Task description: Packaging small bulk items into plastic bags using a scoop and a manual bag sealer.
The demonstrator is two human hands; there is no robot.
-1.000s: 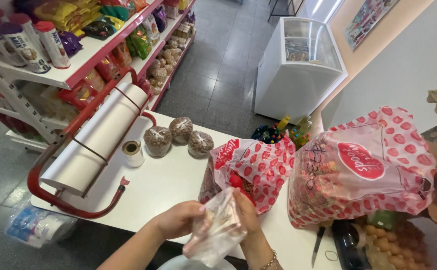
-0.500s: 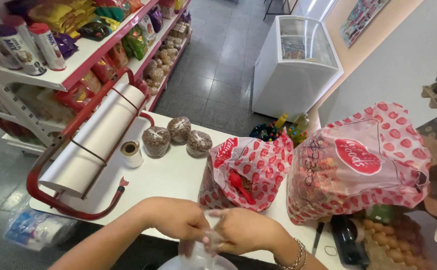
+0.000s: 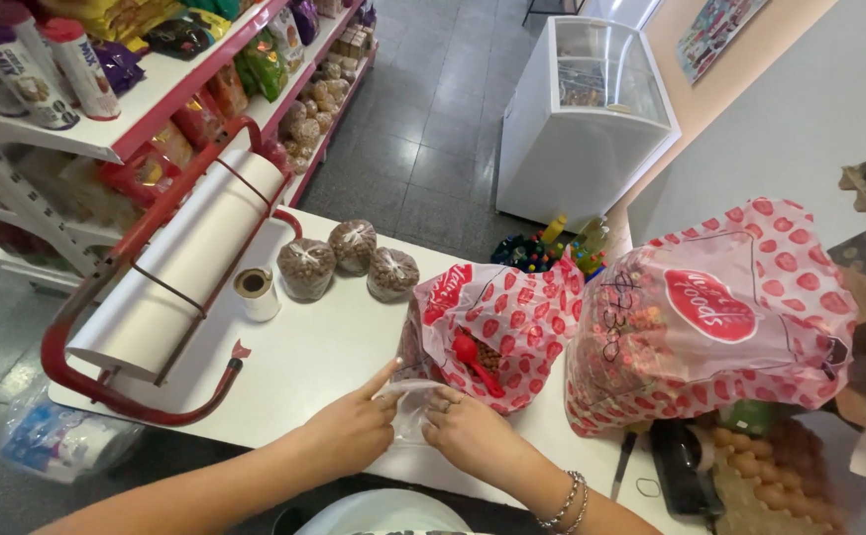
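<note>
My left hand (image 3: 352, 428) and my right hand (image 3: 471, 430) meet at the near edge of a white counter (image 3: 299, 359). Both pinch a small clear plastic bag (image 3: 409, 406) that lies flat between them. Just beyond my hands stands an open red-and-white patterned bag (image 3: 497, 322) of brown cereal with a red scoop (image 3: 470, 354) inside. To its right, a larger patterned bag (image 3: 715, 312) holds coloured cereal. Three small tied clear bags of brown cereal (image 3: 351, 263) sit further back on the counter.
A red paper-roll dispenser (image 3: 170, 272) and a tape roll (image 3: 255, 292) stand at the counter's left. Shelves of snacks (image 3: 156, 89) line the left side. A white chest freezer (image 3: 582, 114) stands across the tiled floor. Eggs (image 3: 750, 476) and a dark device (image 3: 681, 456) lie at right.
The clear bag was held up in both hands a second ago; now it lies down on the counter with both hands pressed at it.
</note>
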